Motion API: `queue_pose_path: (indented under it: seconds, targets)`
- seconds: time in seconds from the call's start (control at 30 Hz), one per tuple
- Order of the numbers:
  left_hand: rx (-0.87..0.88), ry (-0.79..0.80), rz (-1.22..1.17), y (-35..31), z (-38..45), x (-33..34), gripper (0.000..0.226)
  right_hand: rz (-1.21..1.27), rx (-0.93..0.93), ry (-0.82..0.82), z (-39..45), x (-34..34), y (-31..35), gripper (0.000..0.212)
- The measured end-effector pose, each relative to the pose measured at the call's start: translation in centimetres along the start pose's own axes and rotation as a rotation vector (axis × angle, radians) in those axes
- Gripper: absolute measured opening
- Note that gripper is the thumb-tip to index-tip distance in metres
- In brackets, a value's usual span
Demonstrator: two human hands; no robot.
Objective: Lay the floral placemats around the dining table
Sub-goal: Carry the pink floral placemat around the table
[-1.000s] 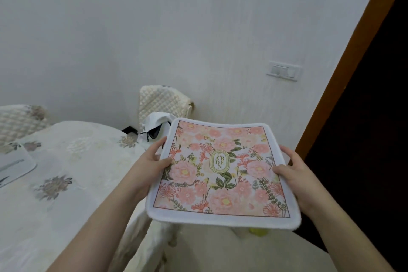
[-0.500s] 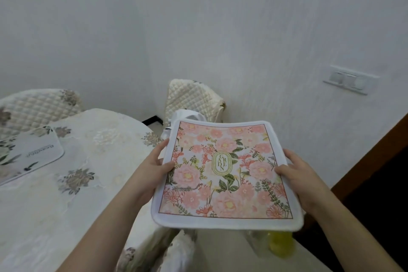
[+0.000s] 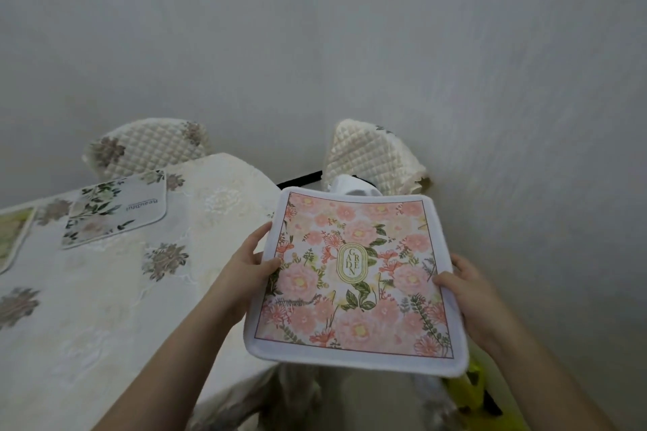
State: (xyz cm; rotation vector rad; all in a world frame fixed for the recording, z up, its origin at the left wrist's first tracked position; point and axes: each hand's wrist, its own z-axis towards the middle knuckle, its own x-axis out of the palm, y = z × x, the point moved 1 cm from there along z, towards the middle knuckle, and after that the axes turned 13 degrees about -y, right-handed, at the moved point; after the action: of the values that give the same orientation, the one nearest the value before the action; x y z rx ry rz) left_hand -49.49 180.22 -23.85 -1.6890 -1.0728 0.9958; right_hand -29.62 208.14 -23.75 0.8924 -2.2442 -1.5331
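Both hands (image 3: 245,268) — gripping pink placemat (image 3: 353,276)

At your nine o'clock the frame cuts off a green placemat (image 3: 12,238); the pink placemat (image 3: 353,276) hides your fingers underneath.

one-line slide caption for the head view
Both hands hold a pink placemat beside the table, one mat already laid.

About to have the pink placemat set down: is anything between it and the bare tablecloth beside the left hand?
Nothing visible. The pink placemat, held by the left hand and right hand, hangs off the table's corner; the green-leaf placemat lies farther back.
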Motion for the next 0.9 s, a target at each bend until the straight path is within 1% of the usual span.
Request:
queue_pose_path:
  seconds: [0.2, 0.37, 0.47, 0.57, 0.8, 0.9]
  targets:
    - [-0.032, -0.139, 0.001, 0.6, 0.8, 0.5, 0.063, 0.020, 0.013, 0.130, 4.6, 1.3, 0.7, 0.024]
    - [-0.047, -0.278, 0.018, 1.6, 1.0, -1.2, 0.062, 0.003, 0.029, 0.235, 6.4, 4.5, 1.0, 0.024]
    - [-0.054, -0.358, 0.048, 2.7, 1.2, -3.1, 0.059, -0.021, 0.046, 0.295, 7.4, 7.2, 0.9, 0.023]
    - [-0.068, -0.426, 0.011, 4.1, 1.6, -5.5, 0.054, -0.058, 0.045, 0.362, 8.0, 10.3, 0.2, 0.023]
    - [-0.103, -0.511, -0.077, 7.2, 2.2, -12.0, 0.052, -0.169, 0.049, 0.521, 7.2, 18.4, -0.5, 0.025]
    - [-0.118, -0.542, -0.088, 8.5, 2.3, -14.5, 0.051, -0.231, 0.046, 0.553, 6.8, 21.5, -0.7, 0.026]
